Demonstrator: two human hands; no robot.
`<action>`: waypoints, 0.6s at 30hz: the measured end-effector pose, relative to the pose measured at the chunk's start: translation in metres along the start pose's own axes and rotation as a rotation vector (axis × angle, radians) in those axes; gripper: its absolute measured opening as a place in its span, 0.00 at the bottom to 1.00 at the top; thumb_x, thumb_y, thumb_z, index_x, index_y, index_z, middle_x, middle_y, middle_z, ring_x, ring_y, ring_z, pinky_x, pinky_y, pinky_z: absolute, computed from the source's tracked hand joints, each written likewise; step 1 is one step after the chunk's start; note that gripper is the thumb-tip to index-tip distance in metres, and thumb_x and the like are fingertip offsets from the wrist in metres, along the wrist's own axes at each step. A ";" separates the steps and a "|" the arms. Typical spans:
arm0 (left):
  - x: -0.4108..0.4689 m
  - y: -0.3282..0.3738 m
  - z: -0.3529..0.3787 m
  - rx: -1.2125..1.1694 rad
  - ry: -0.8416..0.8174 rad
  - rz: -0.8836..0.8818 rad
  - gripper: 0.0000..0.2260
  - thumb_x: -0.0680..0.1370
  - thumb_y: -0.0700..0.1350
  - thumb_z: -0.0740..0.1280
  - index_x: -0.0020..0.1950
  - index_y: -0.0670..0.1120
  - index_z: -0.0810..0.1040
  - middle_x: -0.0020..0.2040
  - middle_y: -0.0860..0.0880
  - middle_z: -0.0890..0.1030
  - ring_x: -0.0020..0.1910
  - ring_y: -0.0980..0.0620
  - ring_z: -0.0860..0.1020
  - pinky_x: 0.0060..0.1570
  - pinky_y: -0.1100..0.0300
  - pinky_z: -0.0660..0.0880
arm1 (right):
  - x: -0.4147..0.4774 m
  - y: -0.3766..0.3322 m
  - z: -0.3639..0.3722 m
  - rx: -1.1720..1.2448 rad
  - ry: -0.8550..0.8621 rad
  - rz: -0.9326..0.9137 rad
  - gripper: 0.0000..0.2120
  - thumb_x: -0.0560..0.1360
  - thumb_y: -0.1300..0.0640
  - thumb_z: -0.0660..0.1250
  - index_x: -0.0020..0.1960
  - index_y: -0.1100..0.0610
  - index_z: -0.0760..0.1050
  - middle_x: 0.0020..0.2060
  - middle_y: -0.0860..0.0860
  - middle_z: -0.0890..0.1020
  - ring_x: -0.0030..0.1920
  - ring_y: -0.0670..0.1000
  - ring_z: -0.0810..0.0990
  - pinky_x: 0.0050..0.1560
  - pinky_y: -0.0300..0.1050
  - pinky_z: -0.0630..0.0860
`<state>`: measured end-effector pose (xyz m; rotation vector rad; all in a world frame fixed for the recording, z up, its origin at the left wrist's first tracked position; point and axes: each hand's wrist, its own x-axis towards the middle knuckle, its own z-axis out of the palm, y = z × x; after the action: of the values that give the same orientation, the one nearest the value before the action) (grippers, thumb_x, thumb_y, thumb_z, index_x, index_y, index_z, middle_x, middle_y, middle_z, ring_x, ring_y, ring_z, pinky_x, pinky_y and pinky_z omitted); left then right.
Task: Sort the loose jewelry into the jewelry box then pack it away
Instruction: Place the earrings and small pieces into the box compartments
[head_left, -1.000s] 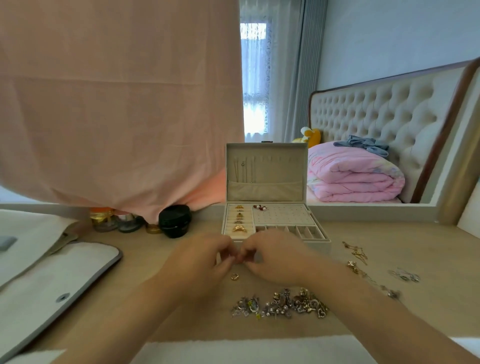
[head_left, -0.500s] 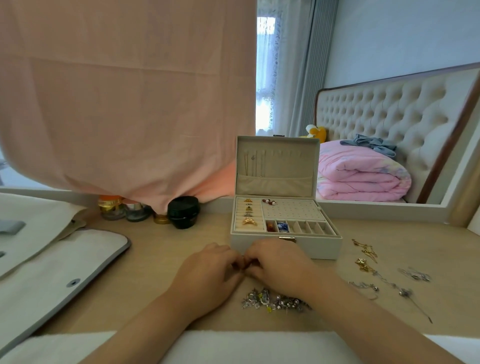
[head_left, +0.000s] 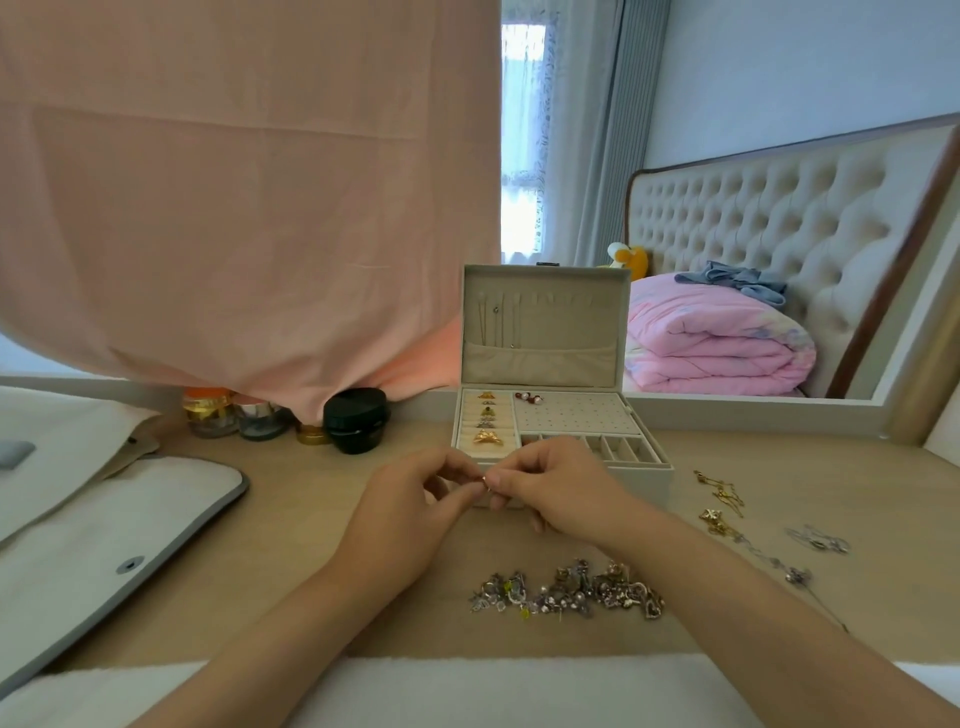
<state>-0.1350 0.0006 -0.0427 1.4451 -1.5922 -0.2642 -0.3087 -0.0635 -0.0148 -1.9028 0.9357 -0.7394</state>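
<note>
Where the hands met: just in front of the open jewelry box (head_left: 658, 480) on the surface (head_left: 291, 525).
Left hand (head_left: 410, 501): fingertips pinched a small shiny piece (head_left: 484, 479).
Right hand (head_left: 563, 488): thumb and forefinger pinched the same piece, other fingers curled.
Box tray: gold rings (head_left: 487, 437) sat in the left slots, beads (head_left: 529, 397) on the peg panel.
Loose jewelry (head_left: 571, 592): heaped near the surface's front edge; chains (head_left: 721, 500) lay to the right.

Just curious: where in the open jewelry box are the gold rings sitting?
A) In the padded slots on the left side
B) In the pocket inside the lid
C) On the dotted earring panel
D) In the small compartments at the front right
A: the gold rings stand in a column of padded slots along the left side of the jewelry box.
</note>
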 end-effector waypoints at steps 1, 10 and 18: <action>0.002 0.002 0.002 -0.027 0.013 -0.016 0.04 0.75 0.47 0.74 0.46 0.56 0.82 0.42 0.63 0.81 0.43 0.59 0.77 0.39 0.71 0.70 | 0.000 -0.002 -0.002 0.012 0.025 -0.004 0.06 0.78 0.58 0.71 0.43 0.55 0.85 0.36 0.49 0.86 0.23 0.47 0.72 0.25 0.34 0.68; 0.019 0.018 0.006 -0.065 -0.160 -0.052 0.06 0.75 0.47 0.74 0.49 0.56 0.80 0.40 0.55 0.82 0.37 0.62 0.76 0.41 0.67 0.74 | 0.003 -0.001 -0.029 0.072 0.036 0.014 0.02 0.74 0.61 0.75 0.46 0.55 0.85 0.31 0.50 0.84 0.25 0.47 0.72 0.28 0.38 0.70; 0.005 0.029 -0.018 0.329 -0.681 -0.230 0.09 0.73 0.61 0.73 0.46 0.58 0.82 0.42 0.59 0.82 0.42 0.61 0.78 0.41 0.64 0.73 | 0.000 0.002 -0.019 -0.225 -0.277 0.033 0.05 0.74 0.60 0.74 0.48 0.52 0.85 0.29 0.44 0.82 0.27 0.41 0.74 0.30 0.36 0.72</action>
<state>-0.1407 0.0120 -0.0104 1.9273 -2.0735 -0.7147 -0.3244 -0.0726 -0.0082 -2.1140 0.9004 -0.3489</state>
